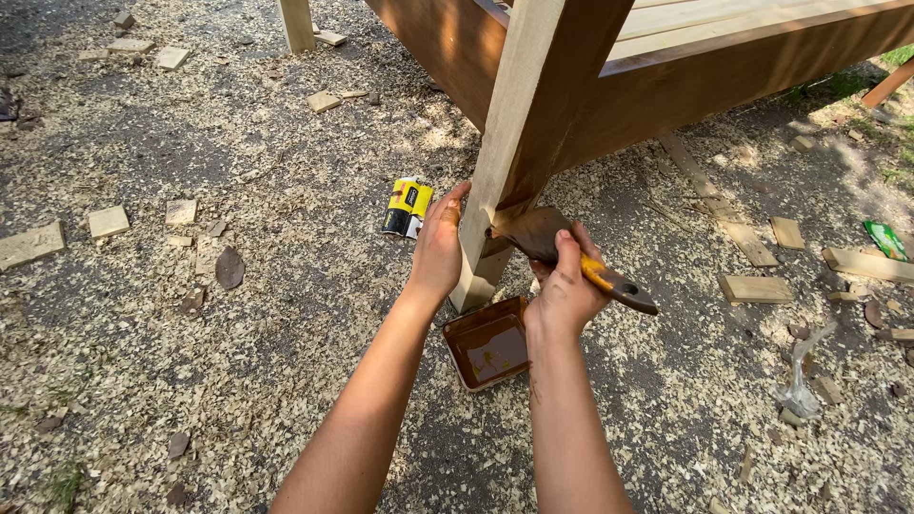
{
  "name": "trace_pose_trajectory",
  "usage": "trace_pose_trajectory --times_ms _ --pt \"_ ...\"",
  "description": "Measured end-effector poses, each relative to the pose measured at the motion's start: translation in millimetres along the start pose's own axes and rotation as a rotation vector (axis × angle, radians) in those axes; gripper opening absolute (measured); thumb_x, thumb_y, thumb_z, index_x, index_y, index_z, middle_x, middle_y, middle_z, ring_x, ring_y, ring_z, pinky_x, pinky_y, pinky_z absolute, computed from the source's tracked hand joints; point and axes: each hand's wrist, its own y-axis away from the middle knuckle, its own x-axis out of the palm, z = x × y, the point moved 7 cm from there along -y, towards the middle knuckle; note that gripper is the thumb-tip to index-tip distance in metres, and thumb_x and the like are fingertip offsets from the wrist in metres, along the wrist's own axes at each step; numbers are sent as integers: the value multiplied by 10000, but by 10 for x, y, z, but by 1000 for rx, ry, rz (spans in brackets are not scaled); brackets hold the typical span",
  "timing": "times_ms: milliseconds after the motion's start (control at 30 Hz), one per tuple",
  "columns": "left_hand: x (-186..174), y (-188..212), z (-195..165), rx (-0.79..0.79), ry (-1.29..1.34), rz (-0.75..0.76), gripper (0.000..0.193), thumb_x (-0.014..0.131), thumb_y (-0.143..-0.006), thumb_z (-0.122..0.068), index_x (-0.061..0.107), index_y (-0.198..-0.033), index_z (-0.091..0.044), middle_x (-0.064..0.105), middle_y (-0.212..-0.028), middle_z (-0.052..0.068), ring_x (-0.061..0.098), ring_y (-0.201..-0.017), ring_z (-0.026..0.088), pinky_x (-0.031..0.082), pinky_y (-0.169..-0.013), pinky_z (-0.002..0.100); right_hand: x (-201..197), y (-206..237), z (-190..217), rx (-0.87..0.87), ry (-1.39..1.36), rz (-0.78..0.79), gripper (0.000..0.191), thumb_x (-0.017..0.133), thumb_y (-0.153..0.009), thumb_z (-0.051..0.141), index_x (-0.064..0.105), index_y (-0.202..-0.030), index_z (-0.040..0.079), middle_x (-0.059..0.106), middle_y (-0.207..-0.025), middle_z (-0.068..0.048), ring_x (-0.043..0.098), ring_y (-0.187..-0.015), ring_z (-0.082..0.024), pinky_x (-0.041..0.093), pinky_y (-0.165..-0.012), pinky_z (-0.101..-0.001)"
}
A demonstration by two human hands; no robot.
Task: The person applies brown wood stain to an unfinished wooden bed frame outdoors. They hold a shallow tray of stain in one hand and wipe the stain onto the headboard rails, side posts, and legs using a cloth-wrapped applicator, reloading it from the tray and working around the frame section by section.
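Paintbrush (547,238): frame centre, gripped in right hand (564,290), bristles pressed to wooden leg (505,152) for staining. Left hand (438,249): fingers flat against the leg, steadying it, clasping nothing. Stain tray (487,345): below, within dipping reach, on ground strewn with shavings (238,314).

brown-stained brush (538,233), brown tray (487,343), yellow-black tin (407,207)

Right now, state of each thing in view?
left hand: flat against the wooden leg, bracing it
right hand: gripping the paintbrush
paintbrush: bristles on the leg, loaded with brown stain
wooden leg: partly stained, lower part bare
tray: open, thin brown stain inside
yellow-black can: lying on its side
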Motion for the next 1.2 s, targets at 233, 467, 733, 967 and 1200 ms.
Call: trace_pose_trajectory --times_ms 233,467,733,967,1200 --pt "-16 -5 5 -68 92 -3 541 223 -1076 -268 536 -1444 -23 532 -1499 188 458 -1430 307 324 -1192 383 383 22 965 -133 -372 260 439 745 -874 104 624 -1296 77 691 -1236 -153 722 -1059 -290 645 -826 -405" --pt "-56 34 115 -68 59 -30 534 224 -1087 -281 558 -1433 -48 557 -1488 173 484 -1418 301 340 -1186 377 -29 83 -156 57 -482 210 572 781 -843 89 573 -1376 88 662 -1282 -143 698 -1081 -273 627 -885 -373" --pt "-114 76 245 -11 22 -29 549 200 -1122 -318 558 -1423 -31 562 -1484 176 485 -1428 302 338 -1208 373 -701 31 -1236 209 -289 37 496 813 -911 127 640 -1371 57 685 -1096 -97 594 -778 -184 553 -663 -308" --pt "-84 90 206 -99 62 -8 556 211 -1100 -335 550 -1431 -45 545 -1499 168 483 -1419 306 345 -1185 379 -1006 181 -1222 299 146 -228 352 796 -847 98 705 -1186 77 743 -1092 -60 699 -820 -177 515 -608 -318" --pt "-21 62 45 -126 96 24 568 202 -1084 -336 530 -1457 -61 512 -1528 160 441 -1447 300 320 -1191 377 80 -132 40 -237 136 264 269 805 -861 48 711 -1095 -47 737 -1125 -178 741 -1028 -233 624 -982 -322"
